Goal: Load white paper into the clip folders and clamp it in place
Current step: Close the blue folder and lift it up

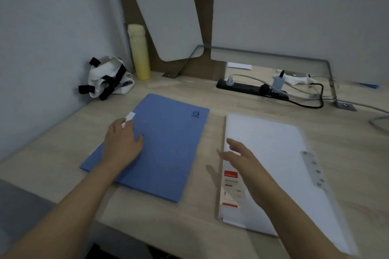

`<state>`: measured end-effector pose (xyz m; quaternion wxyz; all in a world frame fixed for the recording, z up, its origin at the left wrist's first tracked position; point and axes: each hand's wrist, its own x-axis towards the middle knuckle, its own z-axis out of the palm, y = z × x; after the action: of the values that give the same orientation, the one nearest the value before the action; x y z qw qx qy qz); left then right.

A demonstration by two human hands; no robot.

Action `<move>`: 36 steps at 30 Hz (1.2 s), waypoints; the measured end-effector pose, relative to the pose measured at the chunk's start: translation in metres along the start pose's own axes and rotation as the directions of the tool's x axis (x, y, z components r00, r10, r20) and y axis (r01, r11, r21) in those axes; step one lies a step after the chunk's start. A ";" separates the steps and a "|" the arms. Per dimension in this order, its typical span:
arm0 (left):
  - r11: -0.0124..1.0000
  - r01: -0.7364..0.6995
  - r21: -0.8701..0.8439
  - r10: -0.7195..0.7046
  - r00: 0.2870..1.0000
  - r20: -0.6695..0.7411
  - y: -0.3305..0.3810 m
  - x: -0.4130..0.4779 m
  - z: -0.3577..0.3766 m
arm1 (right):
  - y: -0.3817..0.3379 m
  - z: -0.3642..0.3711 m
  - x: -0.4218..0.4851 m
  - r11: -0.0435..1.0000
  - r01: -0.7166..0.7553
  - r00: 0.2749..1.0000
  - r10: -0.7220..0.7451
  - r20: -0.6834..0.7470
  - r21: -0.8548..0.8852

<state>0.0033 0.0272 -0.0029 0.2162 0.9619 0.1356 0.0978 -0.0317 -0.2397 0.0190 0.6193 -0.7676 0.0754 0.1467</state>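
Note:
A closed blue folder (166, 143) lies flat on the wooden desk, left of centre, with a small white tab (128, 118) at its left edge. My left hand (124, 141) rests palm down on the folder's left part, fingers near the tab. To the right lies a white clip folder (280, 166) with white paper on it, a metal clip bar (313, 169) along its right side and a red-and-white label (231, 189) on its left strip. My right hand (244, 164) hovers over that folder's left edge, fingers spread, holding nothing.
A yellow bottle (140, 52) and a white bag with black straps (109, 78) stand at the back left. A black power strip (252, 88) with plugs and cables lies at the back right, under a metal shelf frame (328, 73). The desk's front edge is near my arms.

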 end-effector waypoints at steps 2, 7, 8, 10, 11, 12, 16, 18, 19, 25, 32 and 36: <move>0.993 0.106 0.048 -0.107 0.994 0.026 -0.028 0.006 -0.011 | -0.003 0.022 0.010 0.991 -0.091 0.992 0.082 0.095 0.098; 0.969 0.246 0.000 -0.239 0.943 0.233 -0.053 0.013 -0.016 | -0.005 0.060 0.028 0.916 -0.236 0.959 0.167 0.228 0.323; 0.969 0.248 -0.002 -0.240 0.940 0.241 -0.055 0.016 -0.016 | -0.005 0.066 0.031 0.915 -0.236 0.958 0.164 0.234 0.327; 0.956 0.291 -0.030 -0.272 0.923 0.273 -0.060 0.021 -0.018 | -0.004 0.074 0.037 0.912 -0.231 0.966 0.171 0.196 0.340; 0.943 0.328 -0.064 -0.295 0.907 0.299 -0.063 0.024 -0.019 | -0.004 0.076 0.039 0.907 -0.229 0.969 0.175 0.177 0.354; 0.925 0.365 -0.106 -0.313 0.890 0.331 -0.065 0.025 -0.021 | -0.004 0.075 0.041 0.905 -0.223 0.971 0.175 0.162 0.362; 0.798 0.480 -0.364 -0.266 0.823 0.502 -0.063 0.013 -0.028 | -0.002 0.070 0.051 0.948 -0.199 0.979 0.180 0.095 0.247; 0.700 0.503 -0.506 -0.202 0.820 0.536 -0.060 0.001 -0.029 | -0.001 0.072 0.052 0.965 -0.186 0.982 0.177 0.062 0.186; 0.649 0.503 -0.571 -0.192 0.834 0.518 -0.060 -0.007 -0.027 | -0.002 0.073 0.051 0.972 -0.177 0.984 0.172 0.046 0.156; 0.433 0.428 -0.793 -0.200 0.904 0.379 -0.053 -0.044 -0.041 | -0.002 0.070 0.045 0.982 -0.116 0.989 0.099 0.113 0.152; 0.352 0.309 -0.883 -0.203 0.947 0.250 -0.018 -0.067 -0.072 | -0.019 0.049 0.023 0.979 0.067 0.989 -0.091 0.116 0.191; 0.342 0.294 -0.892 -0.125 0.956 0.267 0.028 -0.068 -0.063 | -0.033 -0.004 0.006 0.978 0.156 0.988 -0.152 -0.039 0.137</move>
<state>-0.0703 0.0072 0.0568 0.7367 0.6539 0.1631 0.0549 -0.0152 -0.2356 0.0487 0.6798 -0.7280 0.0343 0.0817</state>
